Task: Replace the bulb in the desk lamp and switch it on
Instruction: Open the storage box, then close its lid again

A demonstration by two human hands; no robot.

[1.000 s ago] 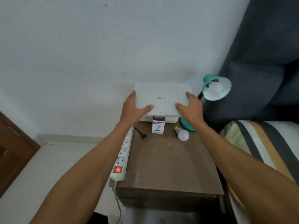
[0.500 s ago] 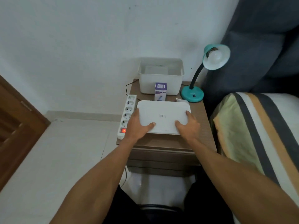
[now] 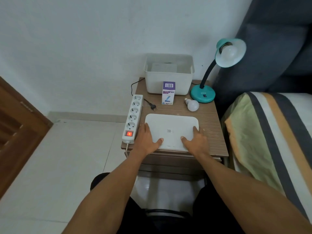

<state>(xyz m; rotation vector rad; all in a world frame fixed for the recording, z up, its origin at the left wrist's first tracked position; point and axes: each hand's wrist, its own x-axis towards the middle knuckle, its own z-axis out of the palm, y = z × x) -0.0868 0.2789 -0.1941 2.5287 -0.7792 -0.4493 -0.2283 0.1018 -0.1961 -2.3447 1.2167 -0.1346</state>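
A teal desk lamp (image 3: 202, 96) stands at the nightstand's back right, its shade (image 3: 233, 55) turned toward me with a white bulb (image 3: 229, 52) screwed in. A loose white bulb (image 3: 192, 105) lies on the wood beside the lamp base. A purple and white bulb box (image 3: 168, 93) stands upright in front of the open white bin (image 3: 168, 85). The lamp's black plug (image 3: 153, 107) lies unplugged next to the white power strip (image 3: 132, 119), whose red switch glows. My left hand (image 3: 146, 141) and my right hand (image 3: 196, 141) grip the white lid (image 3: 171, 127), which lies flat on the nightstand's front.
The nightstand (image 3: 214, 129) stands against a white wall. A striped bed (image 3: 270, 132) and dark headboard are on the right. A brown wooden door (image 3: 18, 125) is at the left, above pale floor tiles. A small white box lies inside the bin.
Both hands lifted the lid off the bin and brought it down toward me onto the front of the nightstand. The bin now stands open.
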